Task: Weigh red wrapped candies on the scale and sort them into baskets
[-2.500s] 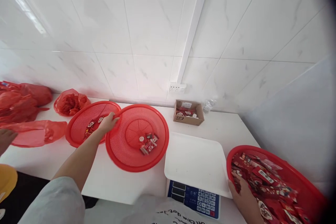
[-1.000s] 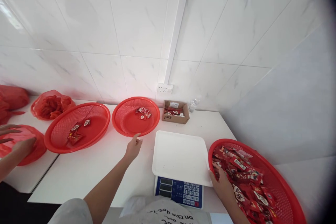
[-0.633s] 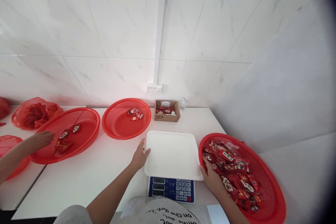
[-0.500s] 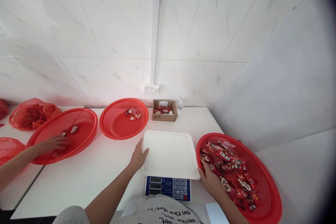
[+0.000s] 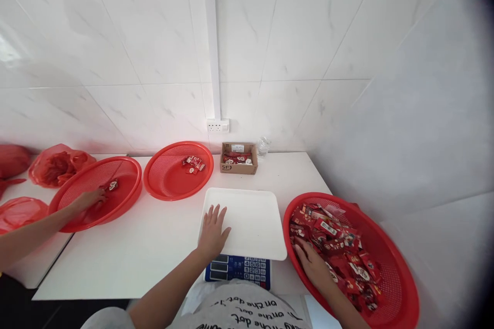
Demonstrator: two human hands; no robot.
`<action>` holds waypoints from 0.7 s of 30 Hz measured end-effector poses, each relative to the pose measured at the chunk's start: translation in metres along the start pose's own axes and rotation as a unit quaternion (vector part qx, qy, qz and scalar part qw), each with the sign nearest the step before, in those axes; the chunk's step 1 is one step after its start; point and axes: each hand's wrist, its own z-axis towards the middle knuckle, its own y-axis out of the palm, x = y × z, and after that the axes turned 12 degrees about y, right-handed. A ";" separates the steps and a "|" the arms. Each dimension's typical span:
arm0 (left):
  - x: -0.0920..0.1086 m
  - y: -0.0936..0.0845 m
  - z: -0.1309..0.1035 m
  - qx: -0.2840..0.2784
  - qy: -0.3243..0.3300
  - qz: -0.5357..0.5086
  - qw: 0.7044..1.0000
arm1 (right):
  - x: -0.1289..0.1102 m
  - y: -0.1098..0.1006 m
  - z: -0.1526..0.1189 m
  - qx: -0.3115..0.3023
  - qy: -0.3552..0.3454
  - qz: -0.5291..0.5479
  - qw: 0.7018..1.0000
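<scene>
My left hand (image 5: 213, 232) lies with spread fingers over the left side of a white tray (image 5: 252, 221). The tray rests on a scale with a blue keypad (image 5: 252, 270), and its surface holds nothing but my hand. At the right, my right hand (image 5: 313, 266) reaches over the left rim of a red plastic basket (image 5: 401, 257). Its fingers are stretched out against the small red packets (image 5: 358, 271) heaped inside, and no packet is visibly gripped.
A co-worker's hand (image 5: 90, 199) touches packets in a left red basket (image 5: 133, 193). Another red basket (image 5: 170, 193) holds several packets. A cardboard box (image 5: 239, 168) of packets and a clear cup (image 5: 264, 146) stand by the wall. Red plastic bags (image 5: 57, 164) lie far left.
My left hand has let go of the tray's left edge and moved onto its surface. My right hand has left the tray's right corner and moved into the basket of packets.
</scene>
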 end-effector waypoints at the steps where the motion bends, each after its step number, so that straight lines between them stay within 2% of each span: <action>1: 0.004 0.000 -0.001 -0.010 0.010 0.010 1.000 | 0.000 -0.001 0.003 0.026 -0.015 -0.034 0.999; 3: 0.010 0.001 -0.003 -0.031 0.027 0.023 0.999 | -0.004 -0.005 0.007 0.063 -0.036 -0.116 0.991; 5: 0.015 0.003 -0.003 -0.048 0.043 0.031 0.997 | -0.009 -0.008 0.008 0.076 -0.019 -0.178 0.981; 9: 0.024 0.013 0.004 -0.059 0.079 0.034 0.995 | -0.016 -0.012 0.008 0.027 0.000 -0.248 0.968; 11: 0.029 0.018 0.009 -0.059 0.093 0.031 0.993 | -0.016 -0.013 0.005 0.030 -0.014 -0.257 0.966; 17: 0.044 0.026 0.020 -0.052 0.133 0.023 0.989 | -0.007 -0.015 0.000 0.065 -0.056 -0.215 0.973; 21: 0.051 0.026 0.023 -0.058 0.143 0.018 0.988 | 0.001 -0.020 0.005 0.067 -0.048 -0.082 0.993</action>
